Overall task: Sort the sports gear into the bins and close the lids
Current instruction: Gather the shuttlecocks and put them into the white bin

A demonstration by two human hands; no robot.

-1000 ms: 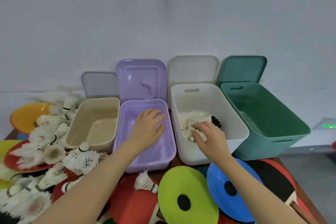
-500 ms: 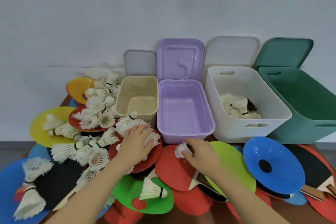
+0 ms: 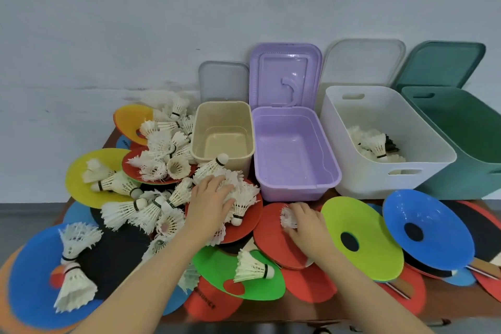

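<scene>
While four bins stand open in a row at the back of the table, we have both hands down among the loose gear in front of them. Our left hand (image 3: 210, 202) lies palm-down with fingers spread over a cluster of shuttlecocks (image 3: 240, 194) heaped on a red disc (image 3: 250, 218), just in front of the beige bin (image 3: 223, 134); the feathers poke out past our fingertips toward the purple bin (image 3: 294, 154). Whether the fingers have closed on any one of them we cannot tell. Our right hand (image 3: 305, 222) rests on a red paddle (image 3: 273, 236), fingers curled round a single shuttlecock (image 3: 287, 217) whose white feathers show at the left side of the hand, in front of the purple bin's near wall.

The beige and purple bins hold nothing we can see. The white bin (image 3: 379, 141) has a small pile of shuttlecocks in its bottom, and the green bin (image 3: 461, 138) stands at the far right. Each lid leans upright against the wall behind its bin.

Left of our left hand, many more shuttlecocks lie scattered across yellow, red, orange and blue discs. One shuttlecock (image 3: 253, 268) lies on its side on a green disc (image 3: 238, 274) between our forearms. Right of our right hand sit a lime disc (image 3: 363, 238) and a blue disc (image 3: 425, 228), overlapping paddles beneath.
</scene>
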